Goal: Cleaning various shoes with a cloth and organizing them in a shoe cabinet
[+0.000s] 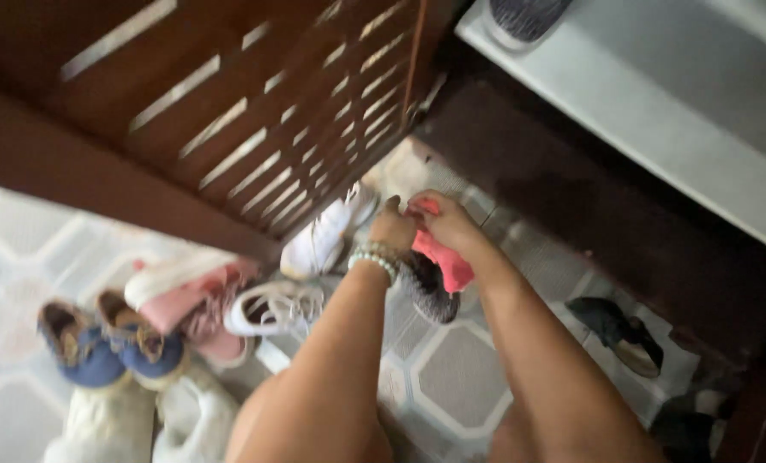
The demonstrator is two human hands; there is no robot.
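- Above the tiled floor [460,377], both hands grasp a grey-and-pink shoe [434,274].
- left hand [393,227]: grip clenched on shoe; beaded bracelet [374,257].
- right hand [447,221]: grip pinching pink lining.
- White sneakers [314,244] just left.

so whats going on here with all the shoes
A person is holding a grey knit shoe with a pink lining in both hands, left hand and right hand gripping its opening. Below lie white sneakers, pink shoes, blue slip-ons and a dark shoe on the tiled floor, beside a slatted wooden rack.
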